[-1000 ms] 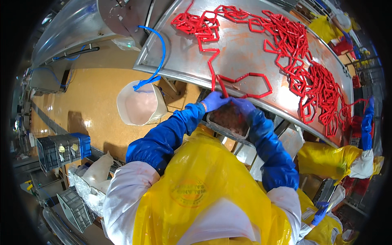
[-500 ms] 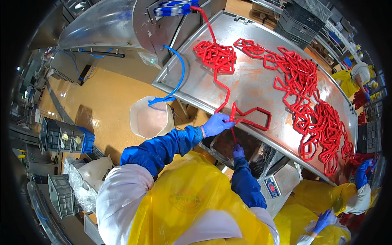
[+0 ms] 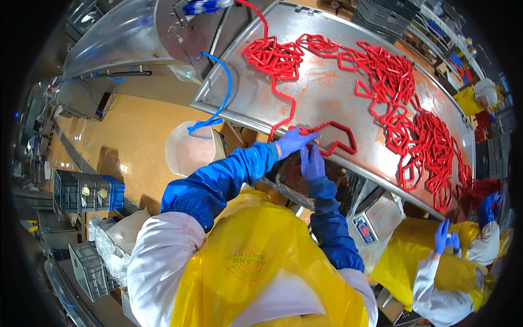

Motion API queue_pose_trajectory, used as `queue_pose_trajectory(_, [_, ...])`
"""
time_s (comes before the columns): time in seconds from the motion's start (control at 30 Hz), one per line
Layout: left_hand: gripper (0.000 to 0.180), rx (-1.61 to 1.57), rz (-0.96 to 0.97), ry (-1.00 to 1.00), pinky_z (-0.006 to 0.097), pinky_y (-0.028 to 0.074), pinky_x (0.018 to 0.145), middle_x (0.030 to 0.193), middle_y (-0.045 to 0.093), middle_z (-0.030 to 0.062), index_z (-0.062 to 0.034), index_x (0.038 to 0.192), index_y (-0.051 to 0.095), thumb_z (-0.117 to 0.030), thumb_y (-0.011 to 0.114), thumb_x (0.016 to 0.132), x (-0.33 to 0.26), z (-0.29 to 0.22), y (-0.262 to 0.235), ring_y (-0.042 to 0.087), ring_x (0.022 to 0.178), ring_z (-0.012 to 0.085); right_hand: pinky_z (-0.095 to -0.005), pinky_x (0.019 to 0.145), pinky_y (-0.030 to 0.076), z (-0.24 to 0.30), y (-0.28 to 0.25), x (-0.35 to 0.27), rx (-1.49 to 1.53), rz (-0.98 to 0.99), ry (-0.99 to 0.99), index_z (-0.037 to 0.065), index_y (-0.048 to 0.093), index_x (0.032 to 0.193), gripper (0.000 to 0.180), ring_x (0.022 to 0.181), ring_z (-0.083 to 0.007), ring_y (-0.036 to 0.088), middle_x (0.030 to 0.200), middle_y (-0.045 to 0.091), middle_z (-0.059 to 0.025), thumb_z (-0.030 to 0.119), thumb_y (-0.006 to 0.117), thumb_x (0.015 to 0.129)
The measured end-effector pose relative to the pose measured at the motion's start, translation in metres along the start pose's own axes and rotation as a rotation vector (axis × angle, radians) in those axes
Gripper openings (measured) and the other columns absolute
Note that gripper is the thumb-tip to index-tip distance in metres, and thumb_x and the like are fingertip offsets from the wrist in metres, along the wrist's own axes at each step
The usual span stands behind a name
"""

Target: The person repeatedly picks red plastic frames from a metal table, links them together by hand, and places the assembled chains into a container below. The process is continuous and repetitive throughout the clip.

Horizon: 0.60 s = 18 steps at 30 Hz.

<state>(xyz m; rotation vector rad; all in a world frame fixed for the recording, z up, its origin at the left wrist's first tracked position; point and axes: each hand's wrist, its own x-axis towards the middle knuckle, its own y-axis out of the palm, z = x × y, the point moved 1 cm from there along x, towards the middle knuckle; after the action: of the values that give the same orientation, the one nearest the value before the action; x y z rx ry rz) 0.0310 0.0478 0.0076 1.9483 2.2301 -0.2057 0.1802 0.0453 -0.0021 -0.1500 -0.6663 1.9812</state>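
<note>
Strings of thin red sausages (image 3: 389, 79) lie heaped on a stainless steel table (image 3: 327, 92). One strand runs from the smaller pile (image 3: 275, 57) at the left down to the near edge. There my left hand (image 3: 294, 143), in a violet-blue glove, is closed on the sausage string, part of it showing above the fingers. A loop of links (image 3: 348, 136) spreads from there to the right. My right hand (image 3: 312, 163), gloved alike, points up with its fingers pressed together against the left fingertips. What it pinches is hidden.
A machine with a blue-and-white part (image 3: 207, 6) feeds the strand at upper left. A blue hose (image 3: 227, 82) hangs over a white bin (image 3: 190, 152). Below the edge are a dark crate (image 3: 289, 188) and a scale (image 3: 364, 228). Co-workers in yellow aprons (image 3: 403, 245) stand at right.
My right hand has risen from below the table edge to meet my left hand. The upright link above the left hand is gone from view. The whole view has shifted slightly.
</note>
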Motion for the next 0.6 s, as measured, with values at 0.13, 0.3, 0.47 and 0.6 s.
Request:
queue_pose_trajectory(0.13, [0.029, 0.419, 0.19, -0.096, 0.029, 0.052, 0.066, 0.086, 0.071, 0.0074, -0.0008, 0.103, 0.073, -0.027, 0.068, 0.093, 0.001, -0.033, -0.019, 0.064, 0.077, 0.0138, -0.05, 0.078, 0.051, 0.043, -0.027, 0.012, -0.277, 0.093, -0.208, 0.001, 0.068, 0.102, 0.024, 0.089, -0.0418, 0.064, 0.091, 0.066, -0.0218, 0.024, 0.062, 0.095])
queue_pose_trajectory(0.3, [0.025, 0.096, 0.306, -0.196, 0.034, 0.062, 0.067, 0.086, 0.071, 0.0123, 0.0017, 0.117, 0.065, -0.003, 0.057, 0.094, -0.012, -0.023, -0.036, 0.072, 0.069, 0.0218, -0.0396, 0.066, 0.052, -0.004, -0.002, 0.023, 0.196, 0.023, 0.1, 0.0, 0.068, 0.099, 0.014, 0.071, -0.0266, 0.064, 0.08, 0.067, -0.0094, 0.012, 0.067, 0.092])
queue_pose_trajectory(0.47, [0.017, -0.007, 0.145, -0.14, 0.034, 0.058, 0.062, 0.082, 0.069, 0.0115, 0.0036, 0.108, 0.064, -0.008, 0.057, 0.099, -0.013, 0.005, -0.036, 0.07, 0.069, 0.0215, -0.0298, 0.075, 0.053, -0.021, 0.007, 0.03, 0.325, -0.158, 0.1, 0.002, 0.068, 0.109, 0.021, 0.079, -0.0134, 0.065, 0.085, 0.068, -0.0033, 0.005, 0.068, 0.089])
queue_pose_trajectory(0.6, [0.014, 0.194, -0.031, 0.104, 0.026, 0.049, 0.065, 0.08, 0.065, 0.0025, 0.0029, 0.098, 0.068, -0.009, 0.062, 0.098, -0.019, -0.007, -0.031, 0.057, 0.071, 0.0093, -0.0301, 0.078, 0.054, 0.052, -0.027, 0.03, 0.035, -0.144, -0.18, 0.006, 0.074, 0.099, 0.016, 0.083, -0.011, 0.065, 0.09, 0.071, -0.0036, 0.013, 0.075, 0.086])
